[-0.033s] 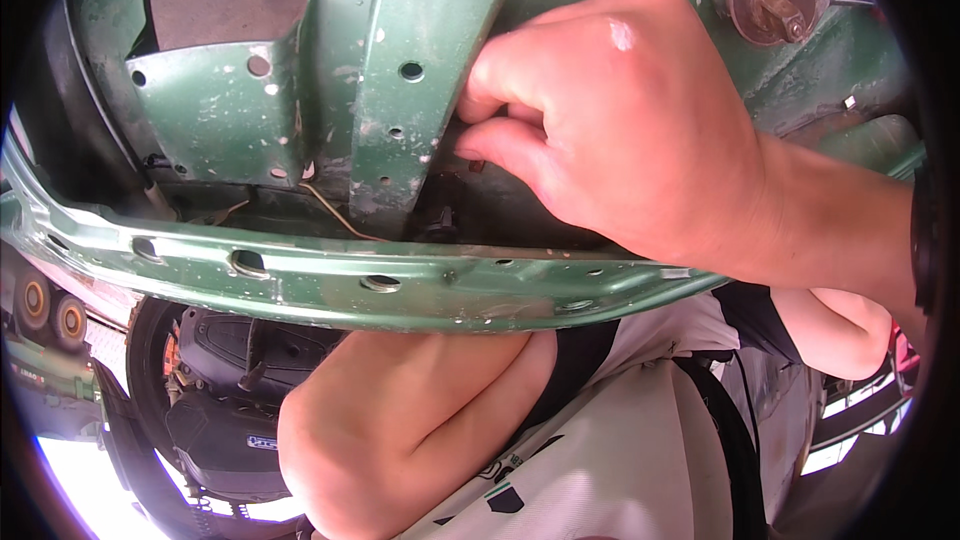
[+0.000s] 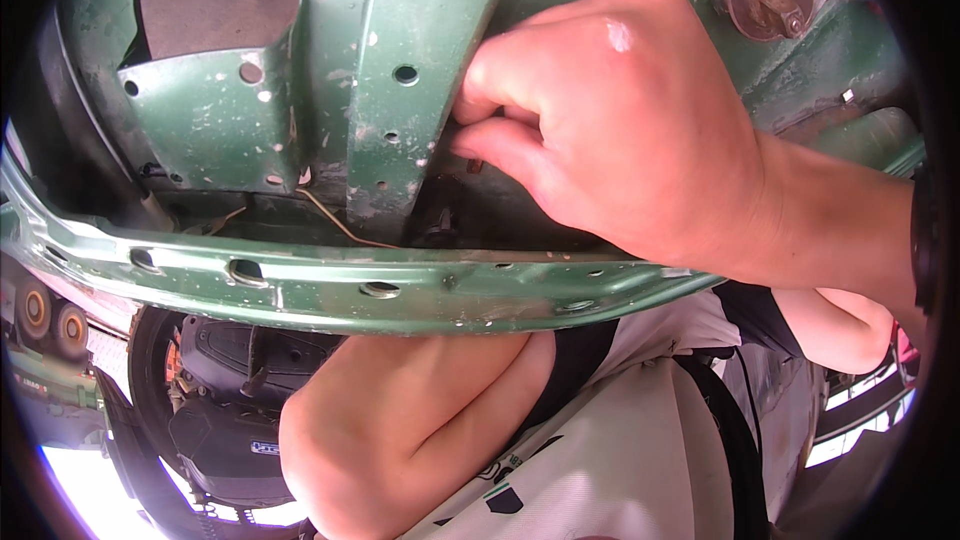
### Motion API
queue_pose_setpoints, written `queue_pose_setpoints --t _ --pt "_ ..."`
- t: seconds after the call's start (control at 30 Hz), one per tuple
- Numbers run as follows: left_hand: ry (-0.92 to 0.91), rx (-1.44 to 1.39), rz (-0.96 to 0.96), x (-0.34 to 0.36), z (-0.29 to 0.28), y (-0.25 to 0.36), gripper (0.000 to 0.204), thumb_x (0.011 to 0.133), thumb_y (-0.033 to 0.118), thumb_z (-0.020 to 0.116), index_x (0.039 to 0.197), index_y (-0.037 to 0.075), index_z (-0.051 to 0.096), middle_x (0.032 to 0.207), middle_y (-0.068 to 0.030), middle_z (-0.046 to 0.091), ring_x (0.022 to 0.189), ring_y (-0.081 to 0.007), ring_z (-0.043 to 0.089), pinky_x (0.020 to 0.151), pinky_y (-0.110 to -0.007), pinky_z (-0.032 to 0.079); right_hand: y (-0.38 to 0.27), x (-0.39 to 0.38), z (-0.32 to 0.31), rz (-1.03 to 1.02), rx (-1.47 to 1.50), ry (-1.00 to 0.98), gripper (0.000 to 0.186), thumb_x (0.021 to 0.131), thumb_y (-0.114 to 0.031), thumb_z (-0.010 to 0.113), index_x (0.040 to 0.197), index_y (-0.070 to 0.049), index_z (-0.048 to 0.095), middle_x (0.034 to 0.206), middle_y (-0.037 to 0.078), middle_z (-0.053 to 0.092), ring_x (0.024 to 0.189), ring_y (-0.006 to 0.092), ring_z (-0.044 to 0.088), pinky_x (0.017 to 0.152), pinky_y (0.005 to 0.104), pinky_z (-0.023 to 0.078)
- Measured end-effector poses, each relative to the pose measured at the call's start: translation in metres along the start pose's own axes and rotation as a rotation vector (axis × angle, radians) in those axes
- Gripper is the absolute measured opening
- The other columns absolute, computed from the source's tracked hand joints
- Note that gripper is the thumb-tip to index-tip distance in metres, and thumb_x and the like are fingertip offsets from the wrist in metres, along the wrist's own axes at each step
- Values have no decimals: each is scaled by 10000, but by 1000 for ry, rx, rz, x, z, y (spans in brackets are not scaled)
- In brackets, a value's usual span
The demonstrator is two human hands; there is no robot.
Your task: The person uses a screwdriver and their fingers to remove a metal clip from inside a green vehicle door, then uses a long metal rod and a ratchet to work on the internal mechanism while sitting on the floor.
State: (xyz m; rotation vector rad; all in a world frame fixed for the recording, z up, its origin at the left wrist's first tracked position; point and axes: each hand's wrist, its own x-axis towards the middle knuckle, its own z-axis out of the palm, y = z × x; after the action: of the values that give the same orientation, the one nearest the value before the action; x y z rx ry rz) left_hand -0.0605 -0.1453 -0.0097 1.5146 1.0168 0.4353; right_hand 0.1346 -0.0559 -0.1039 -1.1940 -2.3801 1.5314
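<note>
My right hand point(image 2: 630, 130) reaches in from the right, its back toward me, over a green painted metal body panel point(image 2: 230, 105). Thumb and fingers are pinched together beside the raised rib point(image 2: 390, 70) with holes in it. Whatever they hold, if anything, is hidden behind the fingers. Just below the thumb a small reddish-brown bit point(image 2: 475, 166) shows in the dark gap. Up and to the right of the hand is a round, rusty metal fitting point(image 2: 765, 2) with a bent tab. My left hand is out of sight.
A curved green lip point(image 2: 300, 285) with oval holes crosses in front. Behind it runs a thin pale wire point(image 2: 335, 220). Below are my bare bent knee point(image 2: 340, 450), my light shirt point(image 2: 620, 470) and, at left, a dark engine-like unit point(image 2: 225, 440) beside a wheel point(image 2: 148, 380).
The green panel and its rib appear very slightly further left in the picture. My right hand keeps its pinch in nearly the same place.
</note>
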Motion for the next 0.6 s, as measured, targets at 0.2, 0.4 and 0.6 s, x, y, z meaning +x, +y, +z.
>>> queue_pose_setpoints --t 0.2,0.4,0.6 --pt "-89 23 16 -8 -11 -15 415 747 44 678 1151 -42 727 1231 -173 688 1114 -359 676 940 -397 559 -16 9 -12 13 63 -83 187 691 50 776 849 -15 699 688 105 627 563 282 613 489 354 471" --pt "-107 -45 1 -6 -13 -27 422 749 41 681 1159 -50 721 1238 -183 683 1130 -366 671 952 -404 555 -17 5 -8 -93 -28 -1 206 671 97 736 820 4 629 714 83 581 543 248 571 472 337 458" --pt "-146 -90 -16 11 -14 -22 414 755 34 685 1157 -55 719 1235 -187 683 1127 -365 671 950 -406 555 -12 -7 -2 150 346 10 177 710 79 747 814 -23 645 721 94 610 583 265 605 496 357 457"
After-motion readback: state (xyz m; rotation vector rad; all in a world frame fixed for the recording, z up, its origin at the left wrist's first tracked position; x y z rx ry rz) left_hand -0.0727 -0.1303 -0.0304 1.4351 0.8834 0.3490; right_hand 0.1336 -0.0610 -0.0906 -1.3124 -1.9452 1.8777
